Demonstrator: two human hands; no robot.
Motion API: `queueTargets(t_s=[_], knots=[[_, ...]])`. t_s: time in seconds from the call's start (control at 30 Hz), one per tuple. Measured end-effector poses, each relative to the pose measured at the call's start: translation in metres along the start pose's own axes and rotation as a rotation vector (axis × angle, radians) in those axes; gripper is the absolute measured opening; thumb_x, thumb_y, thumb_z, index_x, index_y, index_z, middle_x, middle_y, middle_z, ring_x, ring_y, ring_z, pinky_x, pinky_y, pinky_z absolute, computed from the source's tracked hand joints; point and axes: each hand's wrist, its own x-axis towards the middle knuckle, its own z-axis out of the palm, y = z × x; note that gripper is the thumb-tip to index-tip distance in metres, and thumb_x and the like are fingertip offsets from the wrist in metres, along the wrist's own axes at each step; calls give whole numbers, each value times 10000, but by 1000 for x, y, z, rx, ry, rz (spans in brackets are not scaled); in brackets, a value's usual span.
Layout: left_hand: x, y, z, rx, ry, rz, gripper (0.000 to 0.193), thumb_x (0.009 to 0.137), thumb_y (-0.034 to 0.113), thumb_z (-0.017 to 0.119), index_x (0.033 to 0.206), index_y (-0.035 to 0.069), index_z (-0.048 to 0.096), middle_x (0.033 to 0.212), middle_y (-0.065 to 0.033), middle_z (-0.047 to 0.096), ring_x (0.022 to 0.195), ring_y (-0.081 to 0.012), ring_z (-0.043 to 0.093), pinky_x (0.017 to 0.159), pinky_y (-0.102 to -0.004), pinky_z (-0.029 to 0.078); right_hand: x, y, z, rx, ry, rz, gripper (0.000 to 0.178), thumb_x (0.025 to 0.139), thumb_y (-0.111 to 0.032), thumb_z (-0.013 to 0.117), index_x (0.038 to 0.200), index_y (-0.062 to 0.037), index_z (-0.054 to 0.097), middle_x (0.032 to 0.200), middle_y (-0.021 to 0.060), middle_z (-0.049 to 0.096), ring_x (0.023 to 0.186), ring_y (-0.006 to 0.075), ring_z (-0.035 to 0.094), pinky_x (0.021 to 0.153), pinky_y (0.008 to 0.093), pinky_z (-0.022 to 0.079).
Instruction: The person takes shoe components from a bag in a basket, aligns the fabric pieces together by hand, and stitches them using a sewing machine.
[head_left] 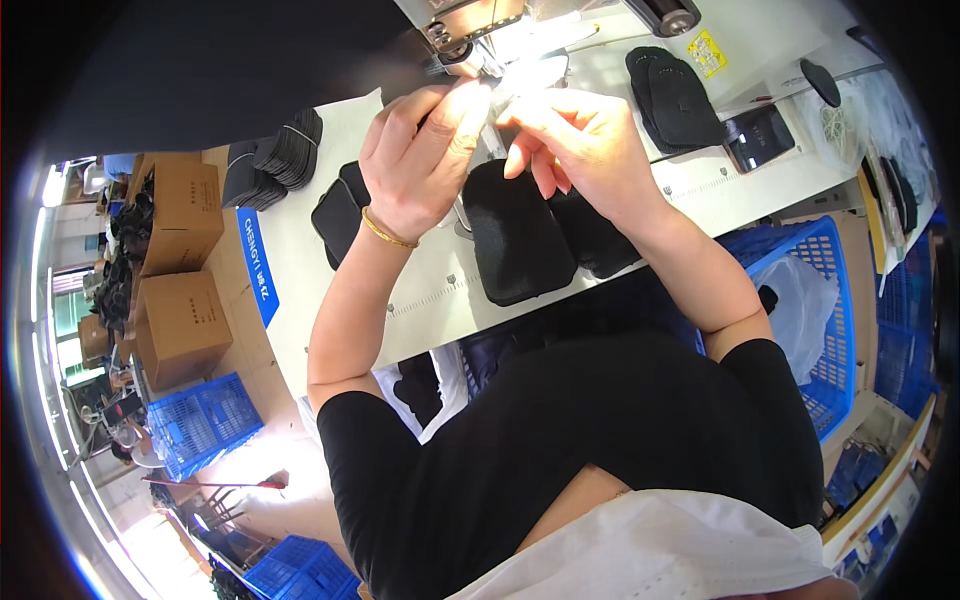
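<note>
L hand point(418, 160) nr R hand point(590, 145), both fwd

We place the machine head point(475, 25) over the far side of the worktable point(430, 320), left hand point(420, 150) and right hand point(590, 145) just before it. Between the forearms, nearer: two side-by-side pads point(520, 240). Left of left hand: stacked pads point(275, 160). Right of right hand: overlapping pads point(675, 105), then phone point(758, 137). Floor, left: cartons point(185, 330), crate point(205, 425) before them. Right, beside table: basket point(838, 330), plastic bag point(800, 305) inside.
</note>
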Motion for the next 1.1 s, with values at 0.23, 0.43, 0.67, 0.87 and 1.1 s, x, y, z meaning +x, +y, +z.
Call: queueTargets(t_s=[0.23,0.43,0.67,0.87,1.1], knots=[[3,4,4,55,-27,-57,271,590,31,671,858,-1,701,956,-54,679,900,-212,620,725,-309,503,1,12,-8,-20,-45,-42,195,921,-134,565,906,15,690,692,84,687,463,69,536,462,206,399],[7,10,4,66,-52,-91,255,594,4,653,847,-9,679,954,-56,660,887,-223,612,712,-325,500,-1,10,-8,-24,-39,-28,183,905,-121,573,858,7,695,664,66,681,459,69,544,478,216,415],[12,13,5,19,-52,-125,291,577,-15,648,868,-3,650,906,-64,640,853,-224,596,679,-335,496,-1,15,-9,-76,-71,-50,199,934,-128,557,948,18,692,711,99,685,460,67,509,468,201,392],[12,14,4,4,-70,-161,312,584,-21,656,896,-1,661,904,-61,640,869,-233,598,694,-337,499,-3,18,-10,-38,-46,-7,175,919,-121,573,875,-3,695,675,61,686,449,60,519,472,207,407],[4,-5,-7,-448,-215,-528,259,797,60,709,1048,-2,685,1005,-118,685,904,-280,655,771,-346,533,-11,21,-25,-72,-112,37,192,958,-143,554,988,-8,687,718,67,680,475,47,500,464,186,378]])
